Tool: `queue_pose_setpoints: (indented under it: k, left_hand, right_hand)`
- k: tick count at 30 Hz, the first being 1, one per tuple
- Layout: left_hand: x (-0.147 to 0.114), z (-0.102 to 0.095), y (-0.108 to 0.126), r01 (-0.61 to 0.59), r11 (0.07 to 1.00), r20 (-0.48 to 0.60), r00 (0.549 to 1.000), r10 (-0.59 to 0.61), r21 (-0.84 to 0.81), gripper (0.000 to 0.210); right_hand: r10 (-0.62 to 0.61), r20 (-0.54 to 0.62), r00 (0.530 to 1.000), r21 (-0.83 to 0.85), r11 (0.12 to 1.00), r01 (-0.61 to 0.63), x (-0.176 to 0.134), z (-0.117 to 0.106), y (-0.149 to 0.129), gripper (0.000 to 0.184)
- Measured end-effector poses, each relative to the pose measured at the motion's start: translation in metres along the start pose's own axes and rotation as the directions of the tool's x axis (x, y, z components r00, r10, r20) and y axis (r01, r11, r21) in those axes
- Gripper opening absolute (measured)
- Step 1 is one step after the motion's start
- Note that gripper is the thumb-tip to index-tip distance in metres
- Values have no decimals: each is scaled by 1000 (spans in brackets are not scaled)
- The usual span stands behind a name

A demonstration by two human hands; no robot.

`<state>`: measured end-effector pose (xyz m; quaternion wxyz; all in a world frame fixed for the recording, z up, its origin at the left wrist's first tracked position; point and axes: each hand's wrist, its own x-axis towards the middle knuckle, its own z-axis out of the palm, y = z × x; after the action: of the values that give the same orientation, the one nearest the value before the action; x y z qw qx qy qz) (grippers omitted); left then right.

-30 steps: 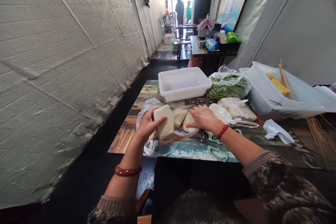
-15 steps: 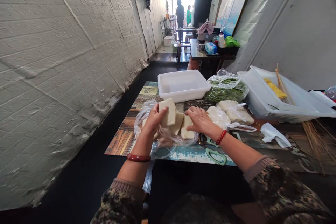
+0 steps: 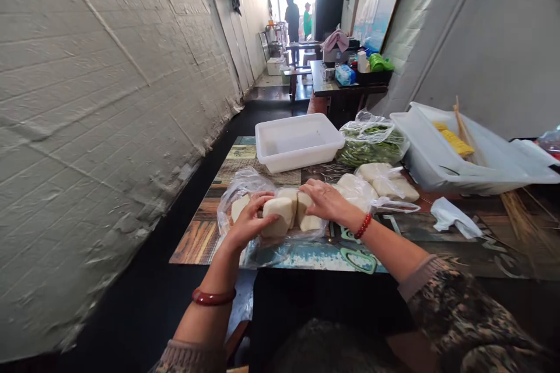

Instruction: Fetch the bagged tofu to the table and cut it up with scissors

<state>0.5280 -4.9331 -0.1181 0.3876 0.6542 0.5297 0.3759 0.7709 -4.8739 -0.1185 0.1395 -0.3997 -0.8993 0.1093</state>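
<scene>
My left hand (image 3: 249,222) has its thumb and fingers round a pale, square tofu block (image 3: 277,218) with rounded corners, standing among others on the opened clear plastic bag (image 3: 227,201). To its right, my right hand (image 3: 326,201) grips another pale block (image 3: 308,220), fingers over the far side and thumb on the near face. One more block (image 3: 289,195) shows between and behind these two. A further block (image 3: 238,206) lies left of my left hand, partly under the plastic. The blocks' bases are partly hidden.
A white plastic tub (image 3: 300,145) stands behind the blocks. Bagged greens (image 3: 371,143), bagged pale blocks (image 3: 387,180) and a large white bin (image 3: 431,172) with sticks are to the right. Green-handled scissors (image 3: 359,259) lie near the front edge, a crumpled tissue (image 3: 455,218) further right.
My left hand has lowered its raised block down among the others on the bag. My right hand stays at the right-hand block. The camera view has shifted slightly.
</scene>
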Motion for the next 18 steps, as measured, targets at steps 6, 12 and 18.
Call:
queue_pose_setpoints:
  k: [6, 12, 18]
  left_hand:
    - [9, -5, -5, -89, 991, 194, 979, 67, 104, 45]
    - [23, 8, 8, -215, 967, 376, 915, 149, 140, 39]
    - [20, 10, 5, -183, 980, 305, 940, 152, 78, 34]
  right_hand:
    - [-95, -14, 995, 149, 984, 96, 12, 3, 9, 45]
    - [-132, -2, 991, 267, 955, 128, 11, -7, 7, 39]
    - [-148, 56, 987, 364, 924, 118, 17, -11, 10, 50]
